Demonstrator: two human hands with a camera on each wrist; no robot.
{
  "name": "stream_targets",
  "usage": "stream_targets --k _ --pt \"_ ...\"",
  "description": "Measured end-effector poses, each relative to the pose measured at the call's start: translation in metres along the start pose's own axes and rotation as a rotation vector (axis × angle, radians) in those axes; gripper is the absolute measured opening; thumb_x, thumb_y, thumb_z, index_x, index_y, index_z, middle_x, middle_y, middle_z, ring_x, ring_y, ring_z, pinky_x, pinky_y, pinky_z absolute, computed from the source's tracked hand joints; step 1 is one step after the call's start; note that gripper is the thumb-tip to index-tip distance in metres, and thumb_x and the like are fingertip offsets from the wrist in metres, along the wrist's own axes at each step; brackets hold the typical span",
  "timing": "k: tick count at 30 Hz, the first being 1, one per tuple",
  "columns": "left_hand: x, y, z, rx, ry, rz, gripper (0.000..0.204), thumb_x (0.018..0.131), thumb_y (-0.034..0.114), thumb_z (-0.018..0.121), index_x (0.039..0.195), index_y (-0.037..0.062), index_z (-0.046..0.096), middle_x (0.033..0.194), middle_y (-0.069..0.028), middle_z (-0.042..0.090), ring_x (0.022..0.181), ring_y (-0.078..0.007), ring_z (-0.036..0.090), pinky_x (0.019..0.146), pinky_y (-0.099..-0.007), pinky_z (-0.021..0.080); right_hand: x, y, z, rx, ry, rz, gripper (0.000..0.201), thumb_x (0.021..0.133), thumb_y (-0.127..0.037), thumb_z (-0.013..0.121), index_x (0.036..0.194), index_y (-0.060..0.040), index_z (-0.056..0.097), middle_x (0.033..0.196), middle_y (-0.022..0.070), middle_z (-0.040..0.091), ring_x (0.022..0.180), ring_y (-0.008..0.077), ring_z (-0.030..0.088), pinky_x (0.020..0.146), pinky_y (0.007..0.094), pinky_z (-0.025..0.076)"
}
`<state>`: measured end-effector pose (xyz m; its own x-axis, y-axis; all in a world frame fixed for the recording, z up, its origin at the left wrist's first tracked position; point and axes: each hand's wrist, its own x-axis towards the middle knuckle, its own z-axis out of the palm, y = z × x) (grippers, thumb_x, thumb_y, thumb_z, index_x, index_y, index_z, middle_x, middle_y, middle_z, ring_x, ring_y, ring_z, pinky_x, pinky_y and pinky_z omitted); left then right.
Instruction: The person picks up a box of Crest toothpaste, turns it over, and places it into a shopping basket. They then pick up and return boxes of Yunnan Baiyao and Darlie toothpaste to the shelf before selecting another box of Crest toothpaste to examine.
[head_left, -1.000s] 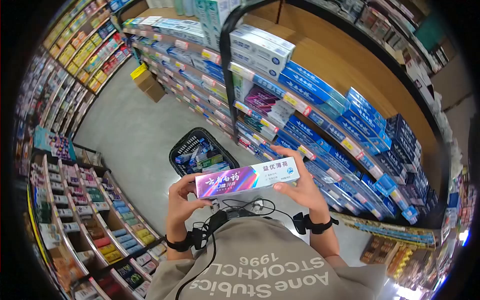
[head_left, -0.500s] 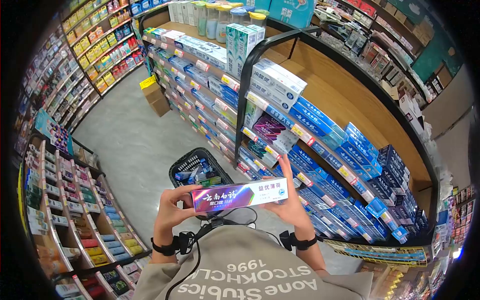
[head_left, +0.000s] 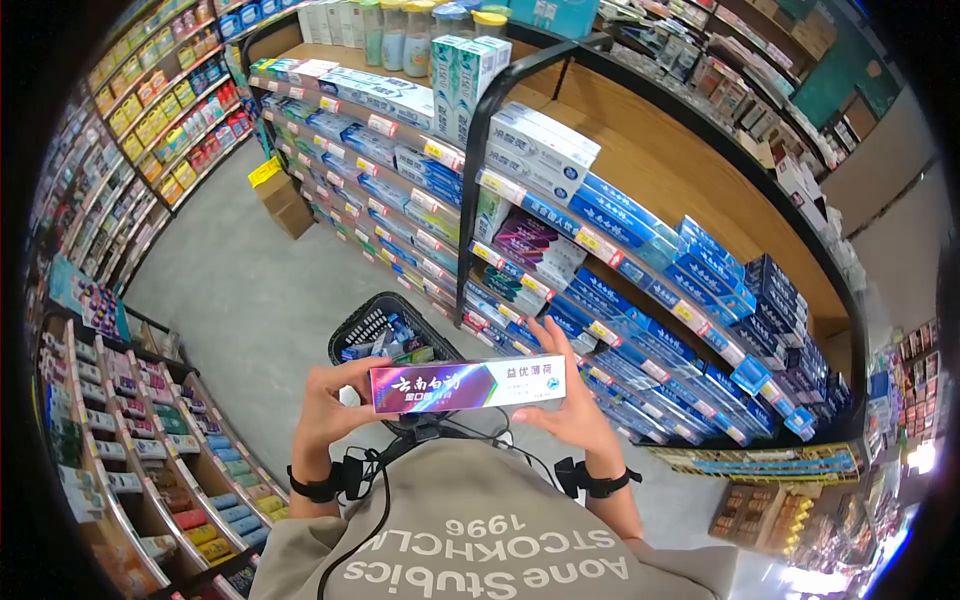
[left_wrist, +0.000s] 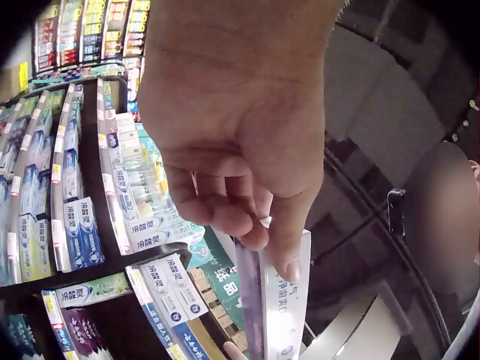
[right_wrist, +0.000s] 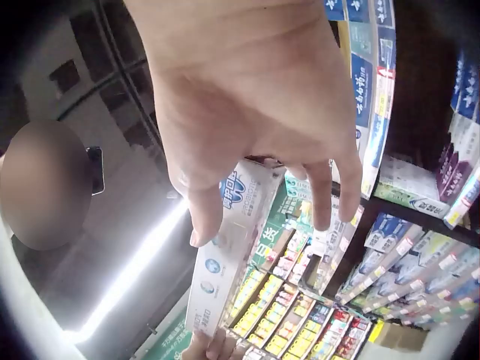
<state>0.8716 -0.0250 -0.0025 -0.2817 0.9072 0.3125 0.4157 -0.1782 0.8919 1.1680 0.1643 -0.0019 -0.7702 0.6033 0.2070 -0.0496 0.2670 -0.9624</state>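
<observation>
A long toothpaste box (head_left: pixel 465 386), purple at one end and white at the other, is held level in front of the chest. At its purple end my left hand (head_left: pixel 335 402) pinches it between thumb and fingers. My right hand (head_left: pixel 578 412) holds the white end, thumb along the lower edge and other fingers behind, some stretched out past the box. The left wrist view shows the left thumb (left_wrist: pixel 289 251) flat on a white side of the box (left_wrist: pixel 286 315). In the right wrist view, the right thumb (right_wrist: pixel 204 214) presses the box's printed side (right_wrist: pixel 225 259).
A black shopping basket (head_left: pixel 368 313) with several boxes in it stands on the grey floor (head_left: pixel 225 250) beyond the hands. Shelves of toothpaste boxes (head_left: pixel 620 215) rise ahead and to the right. Another sloped rack (head_left: pixel 190 450) stands at left. A cardboard carton (head_left: pixel 285 205) sits on the floor.
The toothpaste box has shifted left and slightly down in the head view and come from a tilt to nearly level. The right thumb has moved from its front face to the lower edge.
</observation>
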Motion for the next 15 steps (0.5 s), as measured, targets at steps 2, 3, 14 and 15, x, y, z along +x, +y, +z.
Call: stream_targets --k 2,3,14,15 --pt "0.003 -0.002 0.001 -0.022 -0.039 -0.045 0.059 0.063 0.004 0.089 0.12 -0.0004 0.072 0.067 -0.0019 0.069 0.067 -0.0064 0.063 0.078 -0.0281 0.053 -0.005 -0.009 0.001 -0.045 0.018 0.023 0.118 0.073 -0.021 0.092 0.161 -0.0001 0.016 0.167 0.0212 0.022 0.154 0.0324 0.024 0.124 0.0432 0.021" --pt "0.006 -0.003 0.002 -0.031 -0.057 -0.062 0.058 0.064 0.003 0.089 0.12 -0.0003 0.072 0.068 -0.002 0.069 0.068 -0.0064 0.063 0.076 -0.0277 0.053 -0.009 -0.009 0.003 -0.081 0.042 0.029 0.118 0.073 -0.02 0.092 0.161 0.0003 0.016 0.167 0.0209 0.023 0.154 0.0324 0.024 0.124 0.0432 0.021" --pt "-0.013 -0.022 -0.001 -0.188 -0.026 -0.203 0.058 0.072 0.001 0.082 0.128 -0.0005 0.067 0.076 -0.0019 0.069 0.068 -0.0078 0.062 0.067 -0.0241 0.05 -0.011 -0.001 0.025 -0.184 0.058 0.081 0.109 0.074 -0.016 0.09 0.158 -0.0005 0.023 0.166 0.0188 0.026 0.154 0.0317 0.025 0.124 0.0427 0.021" --pt "-0.018 -0.023 -0.002 -0.211 -0.012 -0.211 0.056 0.073 0.0 0.082 0.127 -0.0004 0.067 0.075 -0.0015 0.068 0.068 -0.0077 0.061 0.066 -0.024 0.049 -0.009 -0.001 0.027 -0.167 0.048 0.089 0.108 0.074 -0.016 0.09 0.158 -0.0012 0.024 0.166 0.0186 0.027 0.153 0.0315 0.026 0.124 0.0425 0.022"
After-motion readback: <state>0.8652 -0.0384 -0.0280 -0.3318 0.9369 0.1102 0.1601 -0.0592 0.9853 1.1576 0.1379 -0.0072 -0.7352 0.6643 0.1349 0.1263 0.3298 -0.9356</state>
